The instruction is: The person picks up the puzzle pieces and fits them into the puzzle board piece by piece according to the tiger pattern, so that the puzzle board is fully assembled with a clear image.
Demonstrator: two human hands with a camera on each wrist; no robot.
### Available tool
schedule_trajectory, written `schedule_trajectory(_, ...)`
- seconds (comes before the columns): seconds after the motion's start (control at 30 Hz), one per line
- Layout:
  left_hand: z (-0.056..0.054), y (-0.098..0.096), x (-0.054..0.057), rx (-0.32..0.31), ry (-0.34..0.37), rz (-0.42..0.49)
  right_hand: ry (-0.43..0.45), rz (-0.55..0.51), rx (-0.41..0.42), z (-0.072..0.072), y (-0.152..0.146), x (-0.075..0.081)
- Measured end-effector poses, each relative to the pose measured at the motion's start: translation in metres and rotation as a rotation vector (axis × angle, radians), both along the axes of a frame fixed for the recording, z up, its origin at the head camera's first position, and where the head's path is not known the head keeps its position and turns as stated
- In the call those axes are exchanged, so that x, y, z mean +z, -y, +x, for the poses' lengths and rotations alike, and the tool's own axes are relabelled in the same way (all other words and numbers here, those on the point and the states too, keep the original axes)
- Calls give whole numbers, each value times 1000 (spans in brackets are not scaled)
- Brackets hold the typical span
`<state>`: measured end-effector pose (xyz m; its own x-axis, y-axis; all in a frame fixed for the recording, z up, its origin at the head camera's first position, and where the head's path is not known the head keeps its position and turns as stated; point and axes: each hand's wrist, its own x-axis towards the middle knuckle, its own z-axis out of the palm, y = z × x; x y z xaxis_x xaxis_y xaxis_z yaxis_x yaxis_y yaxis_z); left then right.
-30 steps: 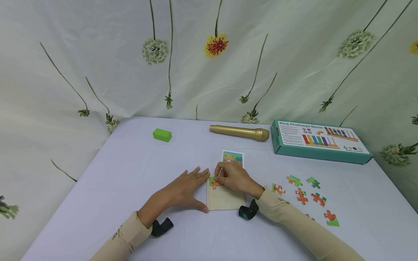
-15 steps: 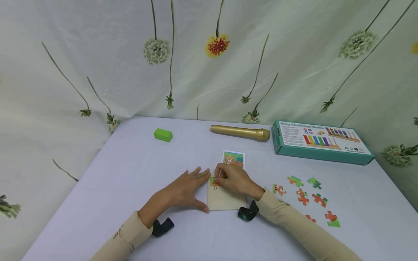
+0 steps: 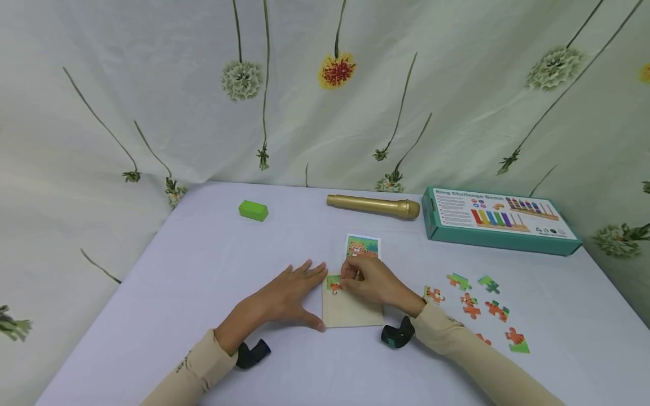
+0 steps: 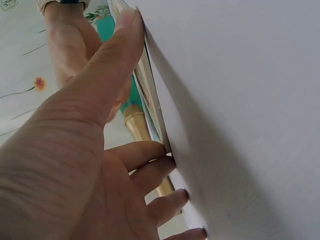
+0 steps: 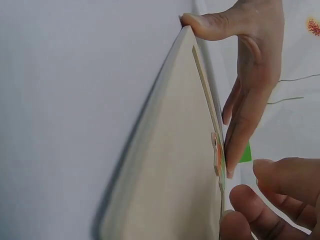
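Note:
A pale wooden puzzle board [image 3: 352, 313] lies on the table. In its far left corner sits a green and orange jigsaw piece [image 3: 333, 283], seen edge-on as a small piece [image 5: 217, 156] in the right wrist view. My left hand [image 3: 289, 293] lies along the board's left edge, thumb and fingers spread and touching it. Over the board's far part hovers my right hand [image 3: 373, 282], just right of the piece. Its fingers are loosely bent with a gap to the thumb, and nothing shows between them. Behind it, a tiger picture card [image 3: 363, 244] is partly hidden.
Several loose jigsaw pieces [image 3: 469, 304] are scattered to the right, one partly under the right sleeve. Farther back are a green block [image 3: 253, 210], a gold microphone [image 3: 373, 206] and a teal game box [image 3: 503, 220]. A hanging cloth [image 3: 167, 101] closes off the back.
My right hand has let go of the jigsaw piece in the board's corner and drawn slightly right, its fingers loosening. The left hand stays in place.

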<state>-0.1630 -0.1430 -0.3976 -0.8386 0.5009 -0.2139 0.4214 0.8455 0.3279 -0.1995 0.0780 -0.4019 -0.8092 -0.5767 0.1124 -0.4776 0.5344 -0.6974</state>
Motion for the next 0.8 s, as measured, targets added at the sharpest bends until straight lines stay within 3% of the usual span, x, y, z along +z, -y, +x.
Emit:
schedule_trajectory(0.27, 0, -1, 0, 2, -2, -3, 68, -28, -47, 7, -33, 12)
schedule_trajectory(0.5, 1, -1, 1, 3, 0, 6, 56, -40, -110, 13, -56, 22)
schedule_trajectory(0.8, 2, -1, 3, 3, 4, 14, 47, -25, -167, 17, -77, 22)
